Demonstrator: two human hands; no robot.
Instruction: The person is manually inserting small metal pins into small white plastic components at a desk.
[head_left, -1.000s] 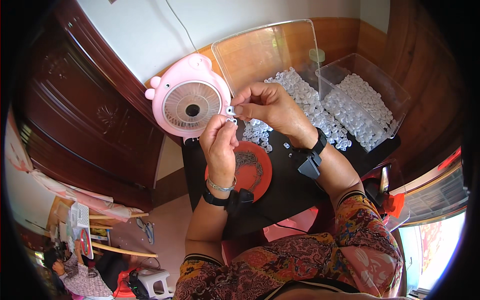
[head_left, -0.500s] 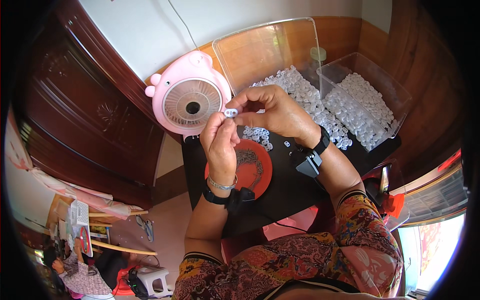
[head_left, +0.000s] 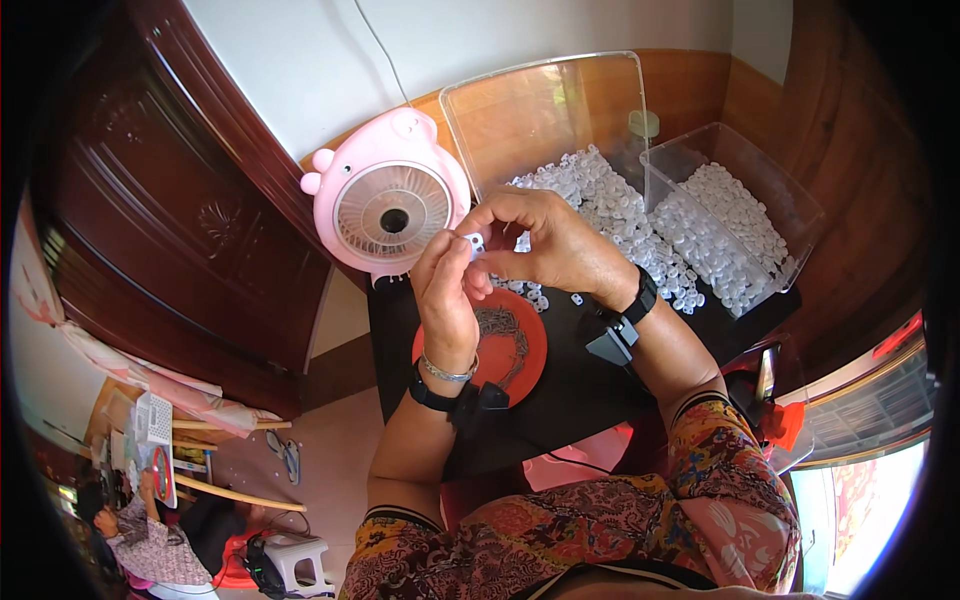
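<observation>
A small white oval plastic piece with holes (head_left: 476, 242) is up between my two hands, over the table's far left part. My left hand (head_left: 447, 295) has thumb and fingertips pinched together at its left edge. From the right, the thumb and forefinger of my right hand (head_left: 548, 237) close on the piece. Fingertips cover part of it. Below my left hand lies an orange-red round dish (head_left: 530, 360), with thin grey metal pins (head_left: 515, 345) in it. Beyond my right hand spreads a heap of similar white pieces (head_left: 603, 195).
A pink animal-shaped fan (head_left: 330, 215) stands at the far left of the black table (head_left: 580, 400). At the far right, a clear plastic box (head_left: 800, 225) holds more white pieces. A clear panel (head_left: 545, 105) rises behind the heap. Another person (head_left: 165, 545) sits at lower left.
The white piece has turned and sits more hidden by my fingers. My left fingers have shifted up beside it. The whole view has shifted slightly, so everything appears a little lower.
</observation>
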